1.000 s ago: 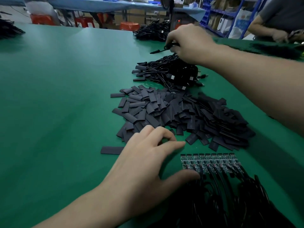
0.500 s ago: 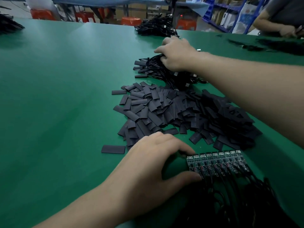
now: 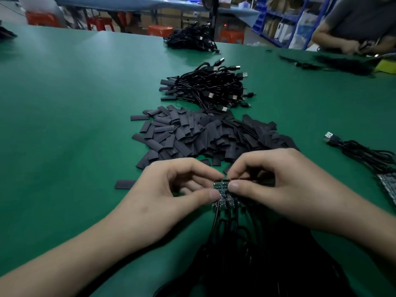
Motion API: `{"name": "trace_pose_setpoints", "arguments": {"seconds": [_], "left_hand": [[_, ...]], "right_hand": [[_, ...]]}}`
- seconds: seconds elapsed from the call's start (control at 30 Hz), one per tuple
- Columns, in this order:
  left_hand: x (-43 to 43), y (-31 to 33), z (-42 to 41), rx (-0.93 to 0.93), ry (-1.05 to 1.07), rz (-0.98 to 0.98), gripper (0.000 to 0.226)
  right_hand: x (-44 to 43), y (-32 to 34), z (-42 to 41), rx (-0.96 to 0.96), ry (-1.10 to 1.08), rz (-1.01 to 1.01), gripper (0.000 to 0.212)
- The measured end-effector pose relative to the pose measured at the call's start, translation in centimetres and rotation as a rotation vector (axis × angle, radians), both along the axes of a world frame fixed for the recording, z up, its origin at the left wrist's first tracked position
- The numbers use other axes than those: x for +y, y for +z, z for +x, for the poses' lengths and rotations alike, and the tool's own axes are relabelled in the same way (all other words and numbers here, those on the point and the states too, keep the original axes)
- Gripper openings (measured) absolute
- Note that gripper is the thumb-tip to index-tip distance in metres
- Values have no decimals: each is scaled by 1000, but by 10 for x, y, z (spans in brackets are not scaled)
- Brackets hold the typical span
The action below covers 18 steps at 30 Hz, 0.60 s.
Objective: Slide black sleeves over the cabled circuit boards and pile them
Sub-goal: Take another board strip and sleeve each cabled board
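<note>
- We work at a green tabletop (image 3: 64, 103). Red stools (image 3: 40, 19) stand behind it at left, blue shelves (image 3: 300, 28) hold boxes at far right, and another person (image 3: 360, 18) sits beside them.
- Our left hand (image 3: 171, 189) pinches a circuit board (image 3: 222, 194) at the near edge. Our right hand (image 3: 278, 185), on the finished pile (image 3: 210, 88) half a second ago, now pinches the same board.
- The black sleeves (image 3: 203, 133) lie heaped just beyond both hands, and a loose cable (image 3: 360, 151) lies at right.

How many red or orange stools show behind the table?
5. Beyond the table: one stool far left, next, one partly hidden, one middle, one rightmost. Others may be hidden.
</note>
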State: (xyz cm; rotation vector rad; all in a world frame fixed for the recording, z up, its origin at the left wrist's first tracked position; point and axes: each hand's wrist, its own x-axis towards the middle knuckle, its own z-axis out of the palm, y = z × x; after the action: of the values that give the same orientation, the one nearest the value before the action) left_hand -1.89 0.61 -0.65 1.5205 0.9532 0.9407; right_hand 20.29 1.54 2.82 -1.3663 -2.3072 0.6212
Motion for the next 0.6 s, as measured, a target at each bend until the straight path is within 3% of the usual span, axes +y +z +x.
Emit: {"name": "trace_pose_setpoints", "arguments": {"seconds": [0.27,0.6], "left_hand": [[-5,3,1,-81,91,-53,24],[1,1,5,-142,53,-125,32]], "right_hand": [[-6,-13,-12,122,-72,0,13],[0,-13,-6,215,-68,-158,7]]}}
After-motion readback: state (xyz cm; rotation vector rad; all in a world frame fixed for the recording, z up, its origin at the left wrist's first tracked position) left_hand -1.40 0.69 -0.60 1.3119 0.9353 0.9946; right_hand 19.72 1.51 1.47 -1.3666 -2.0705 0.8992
